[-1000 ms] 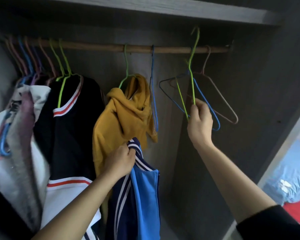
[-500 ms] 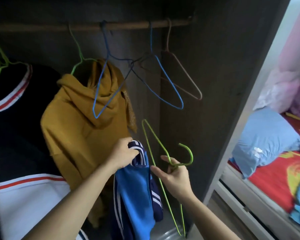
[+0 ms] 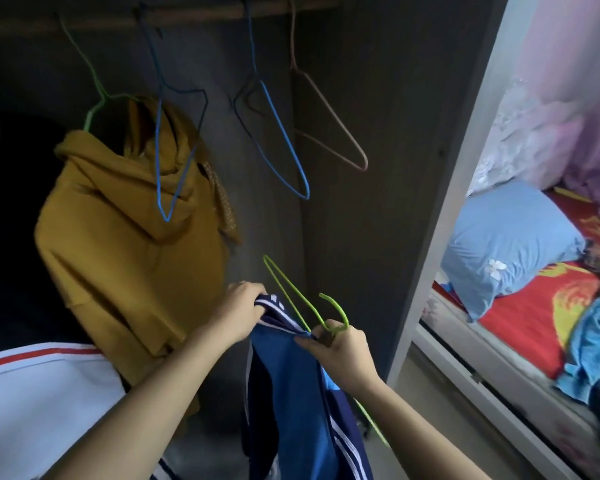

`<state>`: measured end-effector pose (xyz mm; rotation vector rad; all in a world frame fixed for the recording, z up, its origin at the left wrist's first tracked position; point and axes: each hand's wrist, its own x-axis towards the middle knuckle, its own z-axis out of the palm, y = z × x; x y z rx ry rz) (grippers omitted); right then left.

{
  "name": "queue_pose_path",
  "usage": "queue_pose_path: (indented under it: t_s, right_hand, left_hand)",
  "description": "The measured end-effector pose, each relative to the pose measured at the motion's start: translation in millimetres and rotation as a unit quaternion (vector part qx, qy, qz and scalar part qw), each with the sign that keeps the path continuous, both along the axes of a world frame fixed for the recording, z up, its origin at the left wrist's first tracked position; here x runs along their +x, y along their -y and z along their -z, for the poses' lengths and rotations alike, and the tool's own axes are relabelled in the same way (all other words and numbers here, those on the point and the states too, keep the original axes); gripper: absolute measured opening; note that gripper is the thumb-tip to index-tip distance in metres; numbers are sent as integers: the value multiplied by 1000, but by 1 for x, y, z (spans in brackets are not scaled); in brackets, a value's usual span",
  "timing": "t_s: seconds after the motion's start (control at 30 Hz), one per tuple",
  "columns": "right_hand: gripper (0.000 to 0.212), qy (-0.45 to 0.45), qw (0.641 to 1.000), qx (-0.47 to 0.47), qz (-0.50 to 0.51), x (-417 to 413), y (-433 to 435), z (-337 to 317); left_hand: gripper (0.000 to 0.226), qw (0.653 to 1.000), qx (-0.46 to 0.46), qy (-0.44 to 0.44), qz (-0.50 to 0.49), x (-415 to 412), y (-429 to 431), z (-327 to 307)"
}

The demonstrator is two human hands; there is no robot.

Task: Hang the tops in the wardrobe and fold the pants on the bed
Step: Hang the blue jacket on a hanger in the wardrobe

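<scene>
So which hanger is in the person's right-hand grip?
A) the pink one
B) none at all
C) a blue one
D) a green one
D: the right hand holds the green hanger just below its hook, next to the blue top, while the pink hanger and the blue hangers hang on the rail.

Two bare forearms reach in from 7 and 5 o'clock. The left hand (image 3: 238, 315), fingers curled, grips the blue top (image 3: 291, 393). The right hand (image 3: 340, 358), at its 4 o'clock, pinches the same top and holds a green hanger (image 3: 289, 296).
</scene>
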<state>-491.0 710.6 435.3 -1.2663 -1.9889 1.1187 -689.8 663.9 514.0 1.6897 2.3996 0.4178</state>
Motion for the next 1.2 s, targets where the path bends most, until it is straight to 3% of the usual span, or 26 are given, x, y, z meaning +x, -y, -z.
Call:
queue_pose_path:
  t_s: [0.13,0.27,0.5,0.63,0.8,1.0,1.07,1.2]
  right_hand:
    - [53,-27,999,-18,-31,18,9,-4]
    - [36,-44,998,-9,-37,48,11,-10]
    - [36,-90,995,-9,-36,92,16,-22]
    - [37,-34,997,6,-72,110,12,-28]
    - [40,9,996,8,-94,85,11,-34]
    - [23,-96,995,-13,-17,36,2,-53]
    - [25,-169,986,-18,3,34,-7,-65]
    - [23,-230,971,-21,-63,34,-18,-92]
  left_hand:
    - [17,996,43,35,-66,1,-3,15]
    - [18,983,47,129,-120,-5,-15,22]
    - [30,986,32,17,-165,-7,-39,14]
    - [33,985,59,-20,-158,-2,-49,2]
    - [11,993,88,6,-81,28,-54,-6]
    - [4,980,152,124,3,57,-53,-34]
    - [12,974,203,84,46,48,-51,-42]
    - [37,955,252,-134,84,31,-48,-57]
